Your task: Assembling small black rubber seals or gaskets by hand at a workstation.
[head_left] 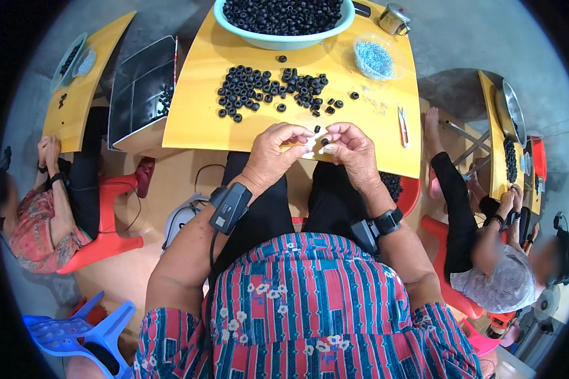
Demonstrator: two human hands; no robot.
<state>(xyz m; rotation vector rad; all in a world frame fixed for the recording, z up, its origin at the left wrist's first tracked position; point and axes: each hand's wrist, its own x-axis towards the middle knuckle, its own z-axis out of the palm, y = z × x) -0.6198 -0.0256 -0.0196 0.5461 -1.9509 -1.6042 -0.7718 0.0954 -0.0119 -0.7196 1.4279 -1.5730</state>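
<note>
Two hands meet at the centre of the frame, above the near edge of a smooth yellow bench [196, 114]. The left hand [277, 150] pinches a small black ring [317, 129] at its fingertips; the right hand [349, 148] pinches another black ring [325, 142] just beside it. Above them, a loose pile of black rings [265, 88] lies scattered on the bench. At the top centre, a pale green basin [284, 39] is heaped with more round black rings. To its right, a clear shallow dish [373, 58] holds tiny blue-grey pieces. At the upper left, a grey metal tray [139, 95] holds a few rings.
</note>
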